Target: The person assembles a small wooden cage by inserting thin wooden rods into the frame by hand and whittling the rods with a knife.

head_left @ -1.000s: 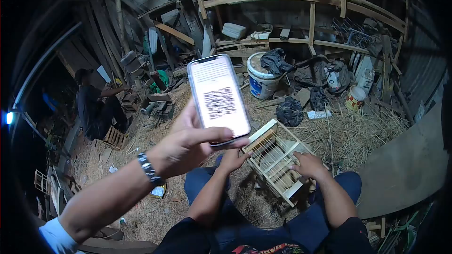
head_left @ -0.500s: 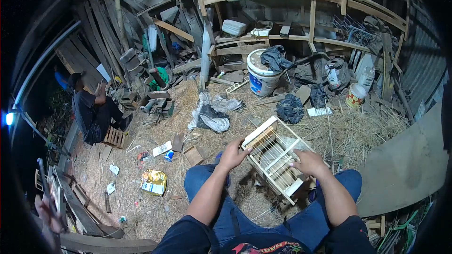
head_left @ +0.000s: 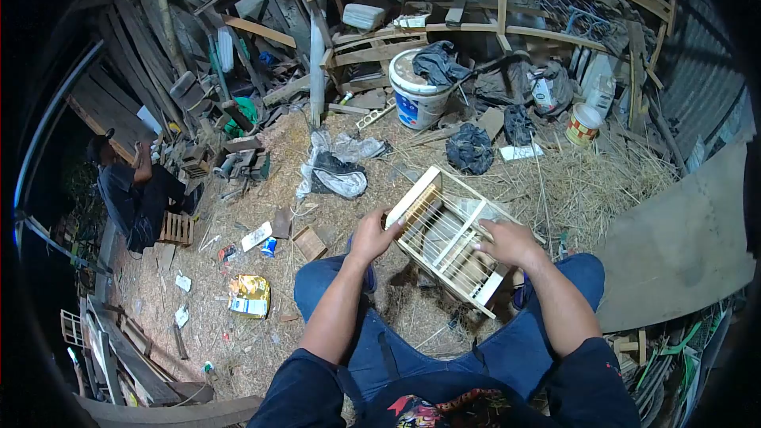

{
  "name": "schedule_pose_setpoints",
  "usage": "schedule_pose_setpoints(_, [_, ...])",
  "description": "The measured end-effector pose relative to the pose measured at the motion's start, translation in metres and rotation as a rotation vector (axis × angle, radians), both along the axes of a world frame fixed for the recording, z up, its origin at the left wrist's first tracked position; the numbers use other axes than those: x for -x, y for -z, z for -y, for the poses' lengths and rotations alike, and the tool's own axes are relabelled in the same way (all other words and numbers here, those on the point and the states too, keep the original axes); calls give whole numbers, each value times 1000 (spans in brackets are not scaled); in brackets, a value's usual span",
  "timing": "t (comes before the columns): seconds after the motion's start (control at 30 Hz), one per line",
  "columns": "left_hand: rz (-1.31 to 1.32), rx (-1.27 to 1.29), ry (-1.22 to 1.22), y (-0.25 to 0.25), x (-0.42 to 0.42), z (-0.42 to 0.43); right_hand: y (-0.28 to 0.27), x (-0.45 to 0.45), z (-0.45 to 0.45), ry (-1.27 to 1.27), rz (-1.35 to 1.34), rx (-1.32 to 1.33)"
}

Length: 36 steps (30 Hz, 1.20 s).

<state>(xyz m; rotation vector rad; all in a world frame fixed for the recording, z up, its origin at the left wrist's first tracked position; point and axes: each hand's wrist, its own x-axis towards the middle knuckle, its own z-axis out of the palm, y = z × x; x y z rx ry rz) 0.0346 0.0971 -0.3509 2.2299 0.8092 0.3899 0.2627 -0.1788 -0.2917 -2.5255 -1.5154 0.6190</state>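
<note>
Two bare hands are on a wooden cage (head_left: 460, 232), which sits tilted between the seated person's knees; the left hand (head_left: 371, 238) clasps its left edge, thumb over the wood; the right hand (head_left: 511, 243) lies on its right side, fingertips at the bars, though from where I stand I can't tell whether they pinch anything; beyond the cage stand a white bucket (head_left: 416, 103) and a black plastic bag (head_left: 469, 149); left of it lies a small wooden box (head_left: 308, 243); farther left, someone else (head_left: 127, 190) sits.
</note>
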Motion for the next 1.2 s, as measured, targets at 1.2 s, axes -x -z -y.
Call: schedule_pose_setpoints(1.2, [123,-129,105,28,3,-19,157,-149,-37,327,-195,-301])
